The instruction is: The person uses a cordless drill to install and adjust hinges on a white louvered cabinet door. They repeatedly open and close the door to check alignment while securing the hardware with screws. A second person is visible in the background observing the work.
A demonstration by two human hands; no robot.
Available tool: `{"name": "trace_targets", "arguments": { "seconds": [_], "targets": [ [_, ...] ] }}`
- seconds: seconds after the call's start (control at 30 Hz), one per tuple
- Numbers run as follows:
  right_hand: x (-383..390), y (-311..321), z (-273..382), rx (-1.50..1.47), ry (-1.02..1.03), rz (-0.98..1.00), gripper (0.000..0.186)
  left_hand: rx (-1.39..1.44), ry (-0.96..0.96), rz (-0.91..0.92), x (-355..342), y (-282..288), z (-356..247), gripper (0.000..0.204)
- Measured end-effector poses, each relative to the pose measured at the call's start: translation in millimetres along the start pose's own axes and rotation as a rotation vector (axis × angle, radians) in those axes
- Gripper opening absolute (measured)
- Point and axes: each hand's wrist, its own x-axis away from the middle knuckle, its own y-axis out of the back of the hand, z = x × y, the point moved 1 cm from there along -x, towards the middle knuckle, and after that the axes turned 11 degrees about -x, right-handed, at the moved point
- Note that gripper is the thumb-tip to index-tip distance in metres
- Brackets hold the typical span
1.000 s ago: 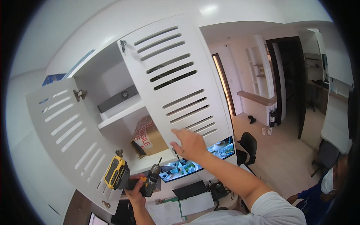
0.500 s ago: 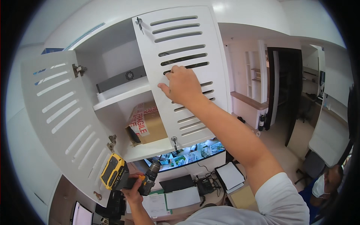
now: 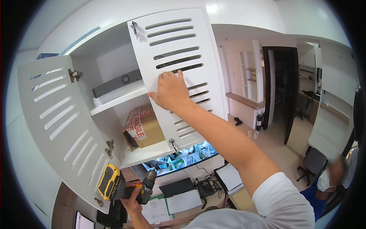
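Note:
In my left hand (image 3: 133, 201) is a yellow and black cordless drill (image 3: 144, 191), held by its grip with the chuck tilted up and the battery pack toward the left. My right hand (image 3: 170, 88) rests on the right-hand white cabinet door (image 3: 183, 42), its fingers hooked at one of the long slots and the thumb sticking out to the left. That door has a lock with keys near its upper and lower left corners. The left slotted door (image 3: 57, 103) hangs wide open on metal hinges (image 3: 74, 75).
Inside the wall cabinet, a grey device (image 3: 116, 83) sits on the upper shelf and a taped cardboard box (image 3: 146, 129) below. Underneath are a lit screen (image 3: 181, 158) and a desk with papers (image 3: 185, 201) and a phone (image 3: 207, 187). At the right, a masked person (image 3: 320, 194) stands near an office chair (image 3: 313, 164).
The view has shifted slightly, so the cabinet sits farther left. My right hand has stayed at the door slots, its fingers slightly rearranged. The drill remains in my left hand, a little lower.

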Motion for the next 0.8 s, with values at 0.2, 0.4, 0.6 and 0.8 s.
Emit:
{"name": "trace_targets", "arguments": {
  "seconds": [0.2, 0.4, 0.6, 0.8],
  "targets": [
    [6.7, 2.0, -8.8, -0.095, 0.020, 0.009, 0.065, 0.011, -0.029, 0.014, -2.0, 2.6, -2.7, 0.028],
    [14.8, -2.0, -11.1, -0.093, 0.037, -0.072, 0.064, 0.010, -0.012, 0.068, 2.0, -4.0, -3.9, 0.028],
    [16.4, -0.8, -12.1, -0.114, 0.013, -0.068, 0.064, -0.015, 0.005, 0.102, 1.9, -15.5, -15.4, 0.029],
    [19.1, 11.9, -9.3, -0.131, 0.013, -0.096, 0.063, -0.044, -0.029, 0.136, -6.3, -25.1, -28.3, 0.029]
  ]
}}
